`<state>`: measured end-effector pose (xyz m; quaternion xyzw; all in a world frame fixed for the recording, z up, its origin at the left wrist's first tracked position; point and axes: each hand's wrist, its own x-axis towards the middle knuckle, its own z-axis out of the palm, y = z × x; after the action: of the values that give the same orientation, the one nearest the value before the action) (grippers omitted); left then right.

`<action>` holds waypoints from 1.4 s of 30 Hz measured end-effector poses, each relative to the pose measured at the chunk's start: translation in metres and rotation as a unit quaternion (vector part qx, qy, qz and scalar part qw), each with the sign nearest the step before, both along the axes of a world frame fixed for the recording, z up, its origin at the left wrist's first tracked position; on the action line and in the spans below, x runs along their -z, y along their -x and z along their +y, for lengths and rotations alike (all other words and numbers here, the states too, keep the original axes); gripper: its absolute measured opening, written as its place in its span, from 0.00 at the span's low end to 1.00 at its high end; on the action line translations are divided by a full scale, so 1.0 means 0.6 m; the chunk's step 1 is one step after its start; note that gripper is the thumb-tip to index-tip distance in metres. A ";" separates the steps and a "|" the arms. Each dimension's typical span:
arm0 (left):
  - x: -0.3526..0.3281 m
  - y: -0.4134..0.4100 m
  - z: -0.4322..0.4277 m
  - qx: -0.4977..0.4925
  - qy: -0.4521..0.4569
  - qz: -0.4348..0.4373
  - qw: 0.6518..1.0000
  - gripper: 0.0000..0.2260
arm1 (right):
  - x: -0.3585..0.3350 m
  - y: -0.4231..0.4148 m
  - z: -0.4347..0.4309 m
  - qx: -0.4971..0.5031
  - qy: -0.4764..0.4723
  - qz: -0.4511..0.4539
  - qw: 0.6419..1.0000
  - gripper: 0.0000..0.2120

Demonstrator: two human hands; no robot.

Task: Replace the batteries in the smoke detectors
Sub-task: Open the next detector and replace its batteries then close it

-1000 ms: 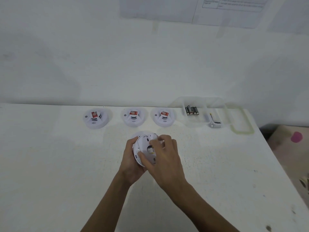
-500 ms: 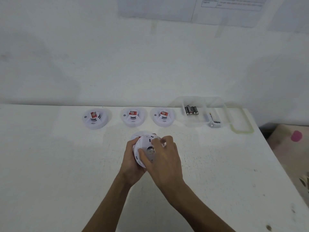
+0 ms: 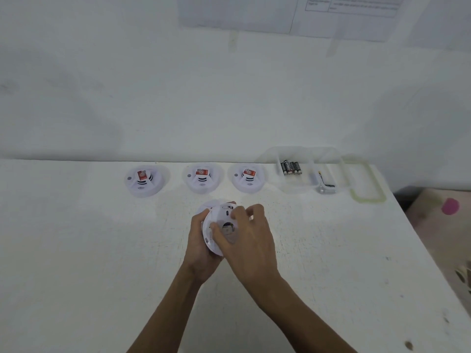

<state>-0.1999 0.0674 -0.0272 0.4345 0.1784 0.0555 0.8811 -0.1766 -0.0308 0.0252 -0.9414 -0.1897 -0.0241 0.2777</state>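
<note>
Above white counter, left hand grips round white plastic smoke detector on edge, underside facing right hand. Right fingers clamp its back, nearest the battery bay.

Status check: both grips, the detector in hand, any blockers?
Left grip holds detector from behind. Right grip curls over its back face. Behind, three more detectors in row. No blockers.

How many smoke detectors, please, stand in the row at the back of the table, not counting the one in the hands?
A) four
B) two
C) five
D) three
D: the row holds only the left detector, the middle detector and the right detector, beside the clear battery box.
</note>
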 end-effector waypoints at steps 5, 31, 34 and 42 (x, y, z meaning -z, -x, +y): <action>0.001 0.001 0.014 0.040 0.055 -0.043 0.997 0.27 | 0.017 -0.018 -0.031 -0.058 -0.116 -0.010 0.991 0.09; -0.072 0.009 0.048 0.092 -0.218 0.016 0.972 0.16 | 0.004 -0.019 -0.069 -0.015 -0.359 0.217 0.908 0.12; -0.070 0.017 0.055 0.081 -0.245 -0.005 0.966 0.17 | 0.002 -0.030 -0.078 0.023 -0.400 0.281 0.872 0.12; -0.072 0.021 0.054 0.077 -0.237 0.004 0.968 0.16 | 0.004 -0.039 -0.092 0.025 -0.391 0.335 0.857 0.12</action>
<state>-0.2122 0.0998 0.0158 0.6435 0.1296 0.0268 0.7539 -0.1532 -0.0862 0.0227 -0.7105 -0.0366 0.2141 0.6693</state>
